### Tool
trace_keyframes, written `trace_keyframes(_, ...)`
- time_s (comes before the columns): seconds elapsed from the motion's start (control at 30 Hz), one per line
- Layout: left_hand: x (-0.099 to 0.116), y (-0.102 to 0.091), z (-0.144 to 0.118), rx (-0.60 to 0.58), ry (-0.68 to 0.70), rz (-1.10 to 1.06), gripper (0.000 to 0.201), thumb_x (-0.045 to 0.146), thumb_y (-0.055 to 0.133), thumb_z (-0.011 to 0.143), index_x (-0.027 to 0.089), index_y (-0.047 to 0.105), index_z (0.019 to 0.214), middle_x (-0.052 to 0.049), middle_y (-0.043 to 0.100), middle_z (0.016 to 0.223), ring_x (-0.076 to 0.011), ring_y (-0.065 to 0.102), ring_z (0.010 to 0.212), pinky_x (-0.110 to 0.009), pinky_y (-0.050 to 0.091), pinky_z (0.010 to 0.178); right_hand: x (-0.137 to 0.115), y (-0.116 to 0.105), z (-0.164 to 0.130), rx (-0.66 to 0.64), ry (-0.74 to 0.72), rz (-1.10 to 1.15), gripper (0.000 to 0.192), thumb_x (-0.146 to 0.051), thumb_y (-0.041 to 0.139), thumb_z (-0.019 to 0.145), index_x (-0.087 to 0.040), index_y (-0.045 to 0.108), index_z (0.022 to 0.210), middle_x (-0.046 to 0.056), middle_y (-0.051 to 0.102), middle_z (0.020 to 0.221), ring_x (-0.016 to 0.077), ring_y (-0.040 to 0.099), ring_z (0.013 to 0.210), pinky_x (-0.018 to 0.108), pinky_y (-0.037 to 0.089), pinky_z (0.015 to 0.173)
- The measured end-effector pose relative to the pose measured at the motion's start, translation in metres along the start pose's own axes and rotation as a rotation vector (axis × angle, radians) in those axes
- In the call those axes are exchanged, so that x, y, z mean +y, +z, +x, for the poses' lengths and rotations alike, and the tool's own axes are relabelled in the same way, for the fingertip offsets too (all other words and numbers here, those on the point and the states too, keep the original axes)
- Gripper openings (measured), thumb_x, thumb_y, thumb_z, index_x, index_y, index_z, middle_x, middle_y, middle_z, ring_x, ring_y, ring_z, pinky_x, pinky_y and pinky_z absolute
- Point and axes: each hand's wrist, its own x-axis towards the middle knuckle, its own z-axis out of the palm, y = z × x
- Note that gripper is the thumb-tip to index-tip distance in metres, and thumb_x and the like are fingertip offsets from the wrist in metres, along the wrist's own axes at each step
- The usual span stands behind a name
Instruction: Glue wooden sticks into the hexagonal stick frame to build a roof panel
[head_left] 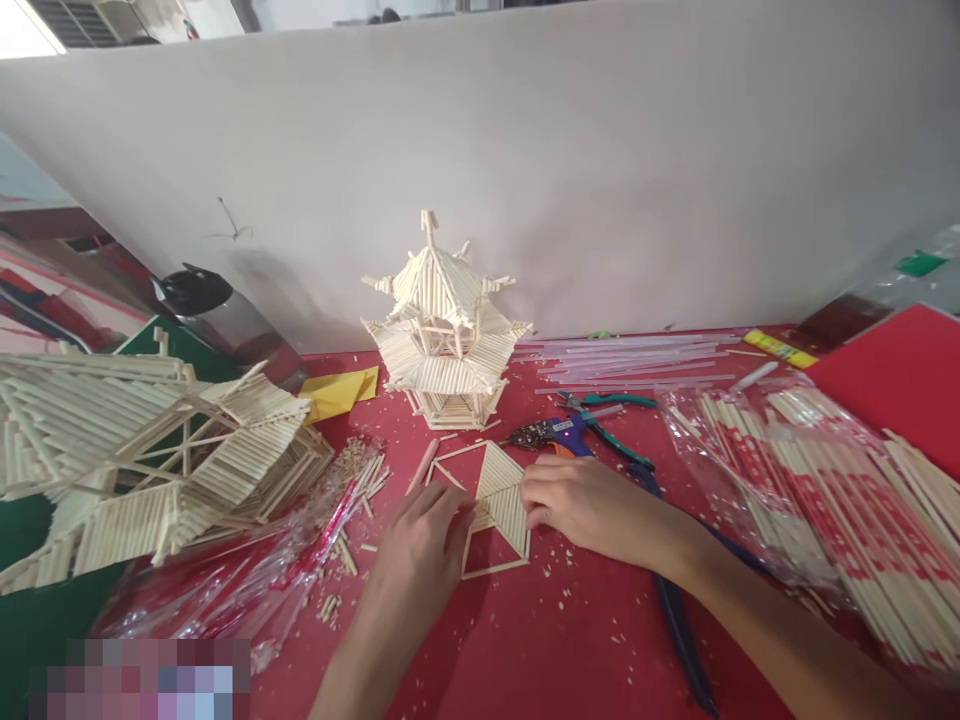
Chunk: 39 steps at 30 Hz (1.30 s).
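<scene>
A flat polygonal panel of pale wooden sticks [504,492] lies on the red table, part of it filled with close rows of sticks and part bare outline. My left hand [424,540] is closed at its left edge, fingers curled and thumb tucked in. Against the right edge rests my right hand [581,503], its fingers bent together on the sticks; the fingertips are partly hidden. Just behind the panel is a blue glue gun [559,435], its nozzle toward the panel. A pagoda model made of sticks [448,330] stands upright beyond it.
At left, a larger stick model [172,450] sits near plastic wrapping [247,580] and short stick offcuts [341,550]. Green-handled pliers [611,435], glue sticks [630,360] and bagged chopsticks [817,490] lie right. A dark-handled tool [682,640] is under my right forearm. A white partition [600,170] rises behind.
</scene>
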Motion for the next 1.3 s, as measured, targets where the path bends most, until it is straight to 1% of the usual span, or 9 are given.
trace_keyframes(0.27, 0.005, 0.013, 0.021, -0.097, 0.066, 0.046, 0.012, 0.012, 0.062, 0.093, 0.022, 0.066, 0.087, -0.002, 0.07, 0.088, -0.0217, 0.066, 0.088, -0.036, 0.05, 0.086, -0.003, 0.004, -0.003, -0.057, -0.056, -0.029, 0.01, -0.014, 0.068, 0.095, -0.018, 0.068, 0.086, 0.003, 0.074, 0.094, 0.0199, 0.069, 0.089, 0.03, 0.047, 0.078)
trace_keyframes(0.43, 0.004, 0.014, 0.026, -0.149, 0.102, 0.088, 0.016, 0.008, 0.058, 0.092, 0.022, 0.066, 0.088, -0.002, 0.069, 0.088, -0.0209, 0.066, 0.089, -0.034, 0.048, 0.084, 0.0, 0.007, -0.004, -0.05, -0.089, -0.044, 0.012, -0.013, 0.068, 0.094, -0.018, 0.067, 0.084, 0.003, 0.072, 0.095, 0.0207, 0.07, 0.094, 0.03, 0.048, 0.081)
trace_keyframes(0.63, 0.013, 0.007, 0.027, -0.213, 0.235, 0.229, 0.018, 0.006, 0.056, 0.093, 0.022, 0.063, 0.092, -0.002, 0.068, 0.092, -0.0222, 0.063, 0.088, -0.034, 0.045, 0.082, 0.0, 0.005, -0.004, -0.054, -0.073, -0.03, 0.011, -0.013, 0.069, 0.093, -0.018, 0.069, 0.084, 0.003, 0.072, 0.094, 0.0201, 0.069, 0.093, 0.03, 0.048, 0.079)
trace_keyframes(0.83, 0.014, 0.01, 0.03, -0.235, 0.239, 0.391, 0.026, -0.002, 0.051, 0.085, 0.02, 0.058, 0.095, -0.005, 0.068, 0.096, -0.0256, 0.063, 0.091, -0.036, 0.046, 0.081, 0.0, 0.005, -0.004, -0.079, -0.094, -0.036, 0.013, -0.015, 0.071, 0.093, -0.017, 0.068, 0.081, 0.004, 0.071, 0.092, 0.0216, 0.07, 0.095, 0.03, 0.049, 0.082)
trace_keyframes(0.93, 0.006, 0.006, 0.034, -0.125, 0.13, 0.404, 0.025, -0.001, 0.044, 0.089, 0.02, 0.056, 0.093, -0.005, 0.067, 0.088, -0.0238, 0.063, 0.084, -0.034, 0.045, 0.077, 0.001, 0.006, -0.004, -0.076, -0.108, -0.035, 0.014, -0.016, 0.073, 0.093, -0.018, 0.068, 0.08, 0.004, 0.071, 0.093, 0.0217, 0.069, 0.097, 0.03, 0.049, 0.083)
trace_keyframes(1.03, -0.003, -0.012, 0.035, 0.023, -0.089, 0.367, 0.018, 0.01, 0.041, 0.098, 0.021, 0.054, 0.092, -0.003, 0.066, 0.077, -0.0218, 0.062, 0.072, -0.031, 0.041, 0.068, 0.002, 0.006, -0.004, -0.071, -0.122, -0.037, 0.015, -0.018, 0.074, 0.093, -0.018, 0.069, 0.079, 0.004, 0.072, 0.093, 0.0213, 0.068, 0.099, 0.03, 0.049, 0.083)
trace_keyframes(1.1, -0.008, -0.029, 0.033, 0.115, -0.248, 0.322, 0.011, 0.023, 0.049, 0.1, 0.023, 0.054, 0.09, -0.002, 0.07, 0.083, -0.0216, 0.066, 0.079, -0.029, 0.041, 0.068, 0.001, 0.005, -0.004, -0.084, -0.124, -0.042, 0.015, -0.02, 0.075, 0.093, -0.017, 0.069, 0.079, 0.003, 0.072, 0.092, 0.021, 0.068, 0.098, 0.029, 0.048, 0.082)
trace_keyframes(1.17, -0.012, -0.045, 0.029, 0.197, -0.414, 0.3, 0.001, 0.025, 0.056, 0.096, 0.025, 0.055, 0.095, -0.001, 0.074, 0.091, -0.0211, 0.068, 0.078, -0.028, 0.038, 0.064, -0.001, 0.002, -0.004, -0.104, -0.117, -0.039, 0.016, -0.02, 0.076, 0.092, -0.018, 0.069, 0.077, 0.002, 0.071, 0.089, 0.0204, 0.069, 0.095, 0.029, 0.048, 0.079)
trace_keyframes(1.3, -0.024, -0.065, 0.015, 0.262, -0.482, 0.287, 0.012, 0.026, 0.059, 0.092, 0.027, 0.06, 0.104, 0.0, 0.077, 0.096, -0.0214, 0.071, 0.086, -0.028, 0.04, 0.067, -0.006, -0.004, -0.007, -0.148, -0.111, -0.009, 0.022, -0.022, 0.076, 0.092, -0.018, 0.068, 0.072, 0.001, 0.071, 0.084, 0.0197, 0.069, 0.088, 0.029, 0.046, 0.075)
